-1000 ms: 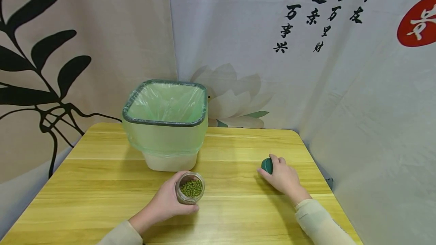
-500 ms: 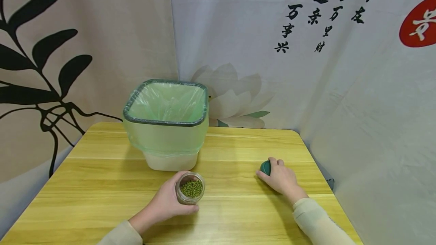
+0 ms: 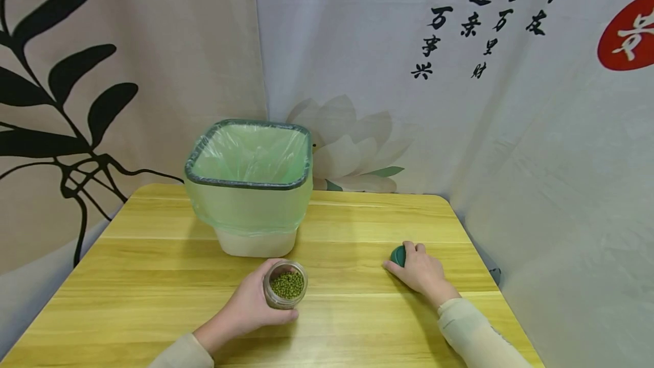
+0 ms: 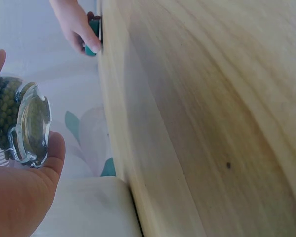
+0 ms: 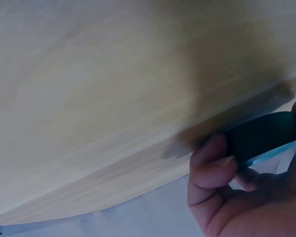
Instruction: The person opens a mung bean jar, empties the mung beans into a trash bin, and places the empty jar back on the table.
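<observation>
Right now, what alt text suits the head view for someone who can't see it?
A person's left grip holds an open jar of small green beans over a wooden table; the right grip holds a green lid. Behind the jar stands a bin lined with a green bag.

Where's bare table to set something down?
Bare: the middle of the table, between jar and lid; the left side, outside the left hand; the back right, between the bin and right edge, beyond the right hand. Crowded: the strip between bin and jar.
</observation>
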